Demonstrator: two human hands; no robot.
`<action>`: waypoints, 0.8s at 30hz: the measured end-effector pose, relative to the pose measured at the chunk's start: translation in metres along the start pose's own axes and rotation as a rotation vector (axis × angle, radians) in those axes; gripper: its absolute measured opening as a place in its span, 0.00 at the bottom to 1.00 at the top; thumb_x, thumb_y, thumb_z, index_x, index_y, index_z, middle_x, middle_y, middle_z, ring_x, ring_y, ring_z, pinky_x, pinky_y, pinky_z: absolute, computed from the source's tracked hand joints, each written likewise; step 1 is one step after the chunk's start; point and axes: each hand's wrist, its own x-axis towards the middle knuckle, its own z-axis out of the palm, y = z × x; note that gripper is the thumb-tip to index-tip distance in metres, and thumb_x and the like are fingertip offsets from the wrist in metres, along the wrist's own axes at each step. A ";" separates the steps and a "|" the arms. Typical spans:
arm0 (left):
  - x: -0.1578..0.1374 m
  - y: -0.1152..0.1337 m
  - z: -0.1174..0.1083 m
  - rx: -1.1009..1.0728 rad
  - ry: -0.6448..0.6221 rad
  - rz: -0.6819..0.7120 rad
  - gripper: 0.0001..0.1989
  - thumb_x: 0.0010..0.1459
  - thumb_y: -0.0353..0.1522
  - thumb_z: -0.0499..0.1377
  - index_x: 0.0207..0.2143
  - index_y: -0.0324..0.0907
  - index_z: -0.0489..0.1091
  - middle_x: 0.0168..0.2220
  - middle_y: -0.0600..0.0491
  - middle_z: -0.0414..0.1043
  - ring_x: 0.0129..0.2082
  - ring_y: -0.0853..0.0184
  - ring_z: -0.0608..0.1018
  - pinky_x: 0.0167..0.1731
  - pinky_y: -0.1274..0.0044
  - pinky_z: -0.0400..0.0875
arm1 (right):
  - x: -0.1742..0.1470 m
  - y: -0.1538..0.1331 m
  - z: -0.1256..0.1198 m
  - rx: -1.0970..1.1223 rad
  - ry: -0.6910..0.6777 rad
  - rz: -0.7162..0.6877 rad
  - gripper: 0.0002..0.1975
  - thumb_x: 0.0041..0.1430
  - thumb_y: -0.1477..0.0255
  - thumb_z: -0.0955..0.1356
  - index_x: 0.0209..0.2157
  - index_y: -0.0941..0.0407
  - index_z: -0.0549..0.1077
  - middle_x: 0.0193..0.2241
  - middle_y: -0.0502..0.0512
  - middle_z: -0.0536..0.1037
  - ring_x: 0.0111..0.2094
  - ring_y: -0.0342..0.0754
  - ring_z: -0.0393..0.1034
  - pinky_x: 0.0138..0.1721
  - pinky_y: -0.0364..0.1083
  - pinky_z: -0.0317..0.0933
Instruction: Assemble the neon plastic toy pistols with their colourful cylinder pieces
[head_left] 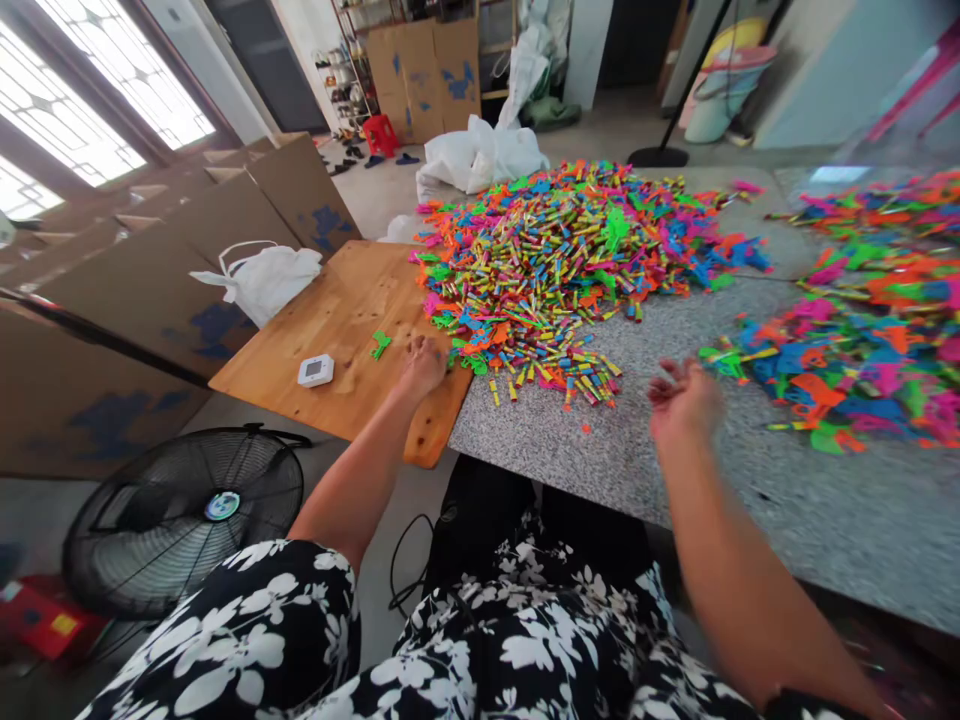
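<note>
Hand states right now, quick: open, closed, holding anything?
Left hand: fingers curled beside the colorful pile; whether it holds anything cannot be told.
Right hand: loosely open, blurred, nothing visibly held.

There are two hands, one fan, one white device, one red stool and countless small plastic pieces.

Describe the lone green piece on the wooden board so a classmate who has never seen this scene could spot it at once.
Start at the big colourful pile, then move left onto the wooden board. There, between the small white gadget and the person's left hand, is a bright green piece. Unlike the piled pieces, it lies alone on bare wood.
</note>
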 end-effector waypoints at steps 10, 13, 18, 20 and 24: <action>-0.036 0.007 0.008 -0.094 -0.133 -0.100 0.06 0.61 0.33 0.66 0.37 0.42 0.72 0.39 0.46 0.78 0.44 0.57 0.78 0.48 0.68 0.70 | -0.105 0.033 0.104 -1.366 -0.815 -0.444 0.14 0.70 0.67 0.66 0.48 0.57 0.79 0.51 0.66 0.82 0.51 0.59 0.77 0.51 0.52 0.68; -0.049 0.017 0.008 -0.384 -0.189 -0.268 0.08 0.57 0.32 0.69 0.34 0.42 0.72 0.30 0.53 0.75 0.32 0.65 0.76 0.36 0.74 0.69 | -0.107 0.032 0.117 -1.483 -0.829 -0.425 0.16 0.72 0.68 0.63 0.51 0.59 0.79 0.55 0.68 0.79 0.54 0.59 0.76 0.51 0.51 0.67; -0.064 0.035 0.011 -0.853 -0.410 -0.433 0.10 0.55 0.33 0.72 0.34 0.40 0.74 0.22 0.57 0.71 0.20 0.73 0.70 0.24 0.79 0.65 | -0.105 0.034 0.122 -1.511 -0.814 -0.397 0.17 0.73 0.67 0.62 0.52 0.58 0.78 0.54 0.67 0.79 0.54 0.58 0.76 0.52 0.50 0.67; -0.067 0.045 0.013 -0.918 -0.440 -0.455 0.12 0.53 0.34 0.73 0.34 0.40 0.75 0.24 0.55 0.75 0.21 0.72 0.73 0.24 0.80 0.67 | -0.107 0.034 0.124 -1.514 -0.796 -0.389 0.19 0.74 0.63 0.62 0.54 0.59 0.77 0.55 0.69 0.79 0.55 0.59 0.76 0.53 0.51 0.68; -0.068 0.057 0.012 -1.020 -0.464 -0.463 0.16 0.52 0.37 0.74 0.39 0.40 0.76 0.30 0.54 0.80 0.24 0.70 0.78 0.23 0.80 0.69 | -0.109 0.030 0.131 -1.524 -0.843 -0.365 0.22 0.74 0.60 0.63 0.55 0.60 0.77 0.55 0.70 0.79 0.55 0.60 0.77 0.51 0.51 0.69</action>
